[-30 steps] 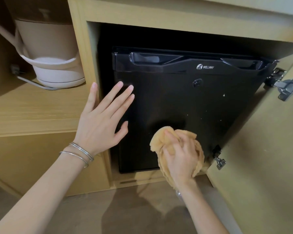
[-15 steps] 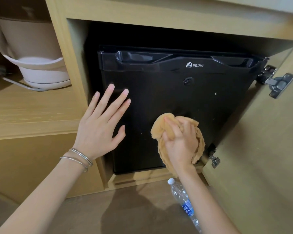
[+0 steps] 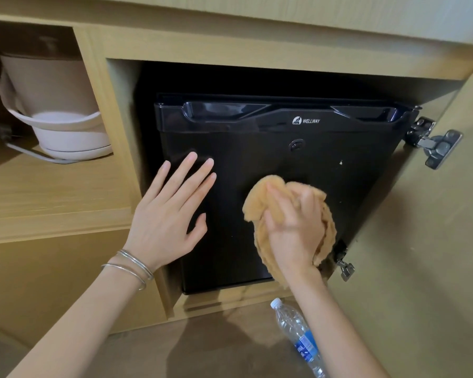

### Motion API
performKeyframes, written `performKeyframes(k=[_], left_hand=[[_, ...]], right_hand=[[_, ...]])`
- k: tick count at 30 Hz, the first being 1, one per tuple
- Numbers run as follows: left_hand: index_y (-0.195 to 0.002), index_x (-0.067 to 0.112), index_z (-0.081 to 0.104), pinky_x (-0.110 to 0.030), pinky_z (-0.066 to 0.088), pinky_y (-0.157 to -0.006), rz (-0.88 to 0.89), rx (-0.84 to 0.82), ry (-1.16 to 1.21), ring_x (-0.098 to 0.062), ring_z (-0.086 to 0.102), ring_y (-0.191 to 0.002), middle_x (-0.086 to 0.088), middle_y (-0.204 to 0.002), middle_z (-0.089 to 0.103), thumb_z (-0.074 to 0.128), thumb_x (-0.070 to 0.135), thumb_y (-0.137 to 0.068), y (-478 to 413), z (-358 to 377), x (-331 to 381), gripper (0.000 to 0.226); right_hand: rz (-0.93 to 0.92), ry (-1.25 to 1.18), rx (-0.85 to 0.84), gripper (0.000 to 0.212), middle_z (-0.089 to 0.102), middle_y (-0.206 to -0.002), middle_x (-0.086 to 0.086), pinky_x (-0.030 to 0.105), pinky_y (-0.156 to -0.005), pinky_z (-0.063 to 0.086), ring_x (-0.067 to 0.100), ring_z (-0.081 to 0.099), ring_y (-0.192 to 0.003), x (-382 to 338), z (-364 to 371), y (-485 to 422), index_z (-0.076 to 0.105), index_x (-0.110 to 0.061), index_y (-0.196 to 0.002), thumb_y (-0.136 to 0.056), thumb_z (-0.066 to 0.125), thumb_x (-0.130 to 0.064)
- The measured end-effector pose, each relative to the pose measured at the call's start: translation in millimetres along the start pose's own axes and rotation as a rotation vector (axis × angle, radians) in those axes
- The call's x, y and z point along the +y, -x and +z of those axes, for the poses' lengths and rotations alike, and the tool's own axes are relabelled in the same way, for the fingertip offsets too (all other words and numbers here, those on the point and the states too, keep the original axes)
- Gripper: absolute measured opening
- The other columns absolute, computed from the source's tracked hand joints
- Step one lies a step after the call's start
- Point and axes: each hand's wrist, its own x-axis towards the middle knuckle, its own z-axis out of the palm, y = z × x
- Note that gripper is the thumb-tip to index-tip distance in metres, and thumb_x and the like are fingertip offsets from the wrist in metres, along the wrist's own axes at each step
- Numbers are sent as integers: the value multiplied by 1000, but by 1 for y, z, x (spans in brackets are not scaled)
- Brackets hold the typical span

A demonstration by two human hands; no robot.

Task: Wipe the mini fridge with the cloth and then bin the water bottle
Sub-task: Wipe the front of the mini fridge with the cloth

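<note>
A black mini fridge point(image 3: 306, 156) stands inside a wooden cabinet, its door facing me. My right hand point(image 3: 292, 227) grips a bunched orange cloth point(image 3: 260, 197) and presses it against the lower middle of the fridge door. My left hand point(image 3: 170, 214) lies flat with straight fingers on the door's left side. A clear plastic water bottle point(image 3: 298, 336) with a white cap and blue label lies on the floor below the fridge, partly hidden by my right forearm.
The cabinet door point(image 3: 421, 255) stands open at the right, with metal hinges point(image 3: 432, 145). A white kettle point(image 3: 58, 105) with a cable sits on the shelf at the left. Brown floor point(image 3: 175, 350) spreads below.
My right hand has moved the cloth up the fridge door. The view has shifted, bringing the bottle on the floor into sight. My left hand stays flat on the door.
</note>
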Motion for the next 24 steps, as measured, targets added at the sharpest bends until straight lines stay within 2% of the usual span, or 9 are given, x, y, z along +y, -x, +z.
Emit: performKeyframes(k=[2, 4, 6, 9, 11, 14, 19, 21, 24], left_hand=[[-144, 8, 44, -44, 8, -122, 8, 7, 15, -27, 16, -149, -8, -157, 30, 42, 30, -90, -5, 1, 2, 59], [-144, 8, 43, -44, 7, -122, 3, 16, 25, -27, 14, -149, -7, -157, 28, 43, 29, -89, -6, 5, 3, 59], [-144, 9, 43, -44, 8, -122, -11, 20, 37, -27, 13, -149, -7, -158, 27, 43, 29, -89, -5, 8, 5, 59], [-145, 9, 43, -45, 10, -122, -16, 16, 37, -28, 12, -150, -7, -158, 26, 41, 29, -90, -5, 12, 7, 59], [-144, 9, 44, -47, 11, -121, -18, 18, 33, -28, 13, -149, -8, -158, 28, 41, 30, -90, -5, 12, 8, 59], [-143, 9, 46, -49, 13, -121, -13, 25, 32, -29, 15, -149, -9, -156, 32, 40, 32, -90, -8, 10, 14, 58], [-143, 11, 46, -50, 17, -119, 164, 46, 5, -27, 21, -147, -8, -155, 35, 43, 42, -94, -43, 13, 34, 58], [-143, 11, 45, -48, 16, -120, 199, 64, -7, -26, 22, -147, -8, -155, 35, 43, 45, -95, -63, 17, 38, 59], [-144, 10, 44, -46, 14, -120, 220, 100, -69, -25, 22, -146, -7, -155, 35, 45, 44, -94, -78, 27, 37, 60]], right_hand=[[-89, -18, 191, 37, 59, -111, 9, 29, -85, 39, 23, 51, -99, -19, -11, -31, 66, -22, -114, -78, 68, -18], [-119, -48, 299, 31, 60, -107, 12, 22, -84, 34, 26, 54, -94, -28, -10, -50, 68, -20, -112, -82, 62, -18], [-140, -3, 275, 32, 58, -108, 11, 25, -82, 39, 26, 53, -95, -21, 0, -44, 67, -21, -113, -82, 58, -22], [-118, 48, 130, 37, 48, -113, 2, 29, -76, 45, 22, 47, -98, 4, 14, -11, 63, -26, -118, -81, 59, -27], [-129, 72, 67, 35, 53, -110, 3, 28, -72, 45, 22, 49, -93, 16, 15, 6, 65, -27, -115, -81, 63, -24], [-113, 119, -19, 33, 58, -106, 4, 34, -67, 48, 23, 52, -89, 25, -4, 17, 67, -30, -112, -83, 52, -31], [-89, 107, 102, 38, 53, -112, 7, 30, -75, 43, 25, 50, -99, 47, -57, -11, 62, -25, -121, -84, 65, -21], [-76, 137, 155, 36, 53, -112, 8, 28, -75, 40, 25, 49, -99, 55, -64, -31, 62, -24, -121, -85, 61, -24], [-44, 193, 127, 38, 54, -116, 7, 29, -81, 38, 25, 47, -104, 60, -57, -48, 61, -27, -123, -87, 49, -32]])
